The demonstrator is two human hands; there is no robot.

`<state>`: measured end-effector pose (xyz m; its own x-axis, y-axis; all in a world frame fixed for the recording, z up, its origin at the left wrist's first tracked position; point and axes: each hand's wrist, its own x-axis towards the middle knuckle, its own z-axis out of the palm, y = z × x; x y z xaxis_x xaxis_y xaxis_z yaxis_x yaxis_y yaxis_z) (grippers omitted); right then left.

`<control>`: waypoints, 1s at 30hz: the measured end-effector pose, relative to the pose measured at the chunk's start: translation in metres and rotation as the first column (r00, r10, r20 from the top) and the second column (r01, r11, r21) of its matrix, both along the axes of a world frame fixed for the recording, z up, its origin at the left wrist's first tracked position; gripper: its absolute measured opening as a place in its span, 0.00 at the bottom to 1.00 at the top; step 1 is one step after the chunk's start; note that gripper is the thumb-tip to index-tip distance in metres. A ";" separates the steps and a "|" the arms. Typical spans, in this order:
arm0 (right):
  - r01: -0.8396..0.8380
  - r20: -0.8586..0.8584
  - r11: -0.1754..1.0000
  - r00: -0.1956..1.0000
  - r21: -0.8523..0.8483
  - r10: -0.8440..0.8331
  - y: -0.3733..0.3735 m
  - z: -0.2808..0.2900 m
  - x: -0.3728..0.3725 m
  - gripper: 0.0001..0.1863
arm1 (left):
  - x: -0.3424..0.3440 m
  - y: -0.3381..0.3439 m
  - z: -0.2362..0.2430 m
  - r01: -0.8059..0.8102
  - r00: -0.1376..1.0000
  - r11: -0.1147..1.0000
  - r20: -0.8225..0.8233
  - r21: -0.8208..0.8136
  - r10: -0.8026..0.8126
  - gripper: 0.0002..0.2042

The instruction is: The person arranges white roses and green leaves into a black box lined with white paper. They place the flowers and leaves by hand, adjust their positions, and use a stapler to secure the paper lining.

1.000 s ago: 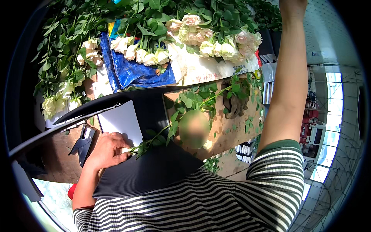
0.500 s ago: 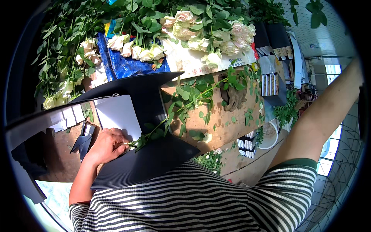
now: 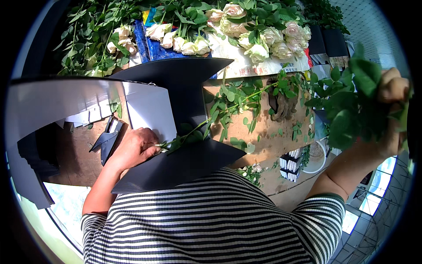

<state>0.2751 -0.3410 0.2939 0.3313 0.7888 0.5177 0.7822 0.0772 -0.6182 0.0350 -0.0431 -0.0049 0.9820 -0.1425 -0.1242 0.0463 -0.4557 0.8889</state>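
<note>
My left hand lies over a black corrugated sheet with its fingers closed at the pale flower end of a rose. The rose's leafy stem runs from there up and right across the work table. At the right edge my raised right hand is closed around a leafy green stem; the far end of that stem is out of view. A white sheet stands inside the curved black sheet, behind my left hand. Beside that hand lies a dark cutting tool or stapler.
Cream and pink roses lie in heaps along the back, some on blue plastic. A brown glove and loose leaves lie on the wooden table. A white bucket and wire mesh are at the right.
My right hand has come into view at the right edge with a leafy stem in it. My left hand stays at the rose's flower end. The whole view has shifted somewhat.
</note>
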 end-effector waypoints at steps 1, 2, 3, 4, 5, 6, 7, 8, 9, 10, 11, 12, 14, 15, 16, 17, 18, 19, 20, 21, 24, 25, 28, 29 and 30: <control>-0.045 -0.112 0.991 0.993 -0.123 0.031 0.018 -0.037 -0.008 0.12 | -0.003 -0.001 0.007 -0.051 0.995 0.998 -0.085 -0.037 0.048 0.07; -0.174 -0.205 0.965 0.970 -0.194 0.133 0.038 -0.077 -0.007 0.11 | -0.008 -0.002 0.002 -0.040 0.999 0.999 -0.031 0.007 0.040 0.06; -0.430 -0.267 0.849 0.895 -0.307 0.357 0.060 -0.101 -0.004 0.11 | -0.004 0.000 0.008 -0.022 0.998 0.999 -0.061 0.044 0.024 0.06; -0.540 -0.408 0.716 0.832 -0.442 0.376 0.077 -0.121 -0.015 0.12 | -0.001 0.003 0.013 0.002 0.996 0.997 -0.091 0.076 0.005 0.07; -0.576 -0.441 0.670 0.809 -0.468 0.388 0.087 -0.144 -0.024 0.14 | -0.005 0.004 0.007 -0.027 0.992 0.999 -0.126 0.018 0.029 0.06; -0.613 -0.472 0.621 0.785 -0.490 0.402 0.095 -0.168 -0.030 0.15 | -0.005 0.008 0.007 0.014 0.992 1.000 -0.128 -0.008 -0.015 0.07; -0.625 -0.501 0.657 0.765 -0.422 0.405 0.107 -0.189 -0.034 0.13 | -0.008 0.005 0.004 -0.070 0.985 0.996 -0.162 -0.055 0.060 0.09; -0.632 -0.531 0.691 0.743 -0.352 0.408 0.119 -0.209 -0.038 0.12 | -0.010 0.001 0.002 -0.155 0.971 0.983 -0.198 -0.099 0.133 0.10; -0.628 -0.498 0.674 0.759 -0.389 0.420 0.133 -0.231 -0.043 0.12 | -0.009 0.005 0.006 -0.079 0.958 0.995 -0.280 -0.055 0.061 0.12; -0.619 -0.466 0.659 0.775 -0.426 0.427 0.145 -0.251 -0.049 0.12 | -0.012 0.000 0.005 -0.153 0.979 0.982 -0.149 -0.109 0.136 0.08; -0.573 -0.453 0.667 0.810 -0.477 0.372 0.152 -0.267 -0.055 0.12 | -0.016 0.001 0.006 -0.138 0.960 0.979 -0.265 -0.150 0.094 0.08; -0.524 -0.433 0.671 0.843 -0.525 0.320 0.157 -0.282 -0.060 0.12 | -0.018 0.005 0.009 -0.131 0.927 0.973 -0.372 -0.190 0.052 0.09; -0.416 -0.369 0.773 0.894 -0.478 0.253 0.150 -0.320 -0.064 0.13 | -0.019 0.017 0.025 0.005 0.970 0.999 -0.244 -0.053 -0.018 0.12; -0.388 -0.363 0.790 0.904 -0.474 0.226 0.142 -0.327 -0.065 0.13 | -0.022 0.030 0.037 -0.114 0.963 0.993 -0.246 0.003 0.111 0.13; -0.365 -0.358 0.806 0.911 -0.466 0.206 0.138 -0.331 -0.066 0.12 | -0.027 0.045 0.050 -0.350 0.932 0.934 -0.128 -0.065 0.340 0.15; -0.365 -0.349 0.802 0.913 -0.472 0.210 0.139 -0.332 -0.067 0.13 | -0.036 0.058 0.058 -0.610 0.784 0.773 0.012 -0.173 0.621 0.30; -0.365 -0.342 0.795 0.915 -0.484 0.211 0.139 -0.332 -0.069 0.13 | -0.032 0.062 0.076 -0.708 0.651 0.704 0.336 -0.053 0.681 0.45; -0.358 -0.330 0.791 0.920 -0.496 0.210 0.139 -0.331 -0.071 0.14 | -0.021 0.061 0.090 -0.722 0.556 0.685 0.506 -0.098 0.659 0.50; -0.359 -0.323 0.787 0.922 -0.501 0.215 0.140 -0.332 -0.074 0.14 | -0.007 0.063 0.101 -0.713 0.510 0.693 0.599 -0.108 0.618 0.46; -0.363 -0.310 0.783 0.923 -0.505 0.228 0.143 -0.333 -0.076 0.13 | 0.004 0.065 0.110 -0.707 0.518 0.701 0.603 -0.097 0.606 0.41; -0.336 -0.261 0.831 0.935 -0.443 0.239 0.133 -0.352 -0.069 0.12 | 0.054 0.071 0.127 -0.785 0.495 0.618 0.559 -0.040 0.665 0.32; -0.326 -0.258 0.807 0.940 -0.493 0.222 0.136 -0.345 -0.073 0.12 | 0.062 0.074 0.129 -0.801 0.473 0.596 0.555 -0.052 0.684 0.32; -0.312 -0.252 0.804 0.945 -0.506 0.209 0.139 -0.338 -0.076 0.11 | 0.083 0.078 0.123 -0.857 0.406 0.514 0.577 -0.027 0.709 0.32; -0.291 -0.230 0.812 0.953 -0.506 0.198 0.138 -0.337 -0.075 0.11 | 0.087 0.072 0.121 -0.832 0.296 0.544 0.737 -0.113 0.607 0.31; -0.287 -0.223 0.813 0.954 -0.506 0.199 0.137 -0.338 -0.078 0.11 | 0.083 0.068 0.115 -0.801 0.165 0.573 0.854 -0.176 0.493 0.31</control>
<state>0.1976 -0.2044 -0.0439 0.1313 0.9905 -0.0419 0.6743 -0.1202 -0.7287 0.1178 0.0247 0.1100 0.3476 0.4835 0.8034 -0.1395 -0.8206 0.5542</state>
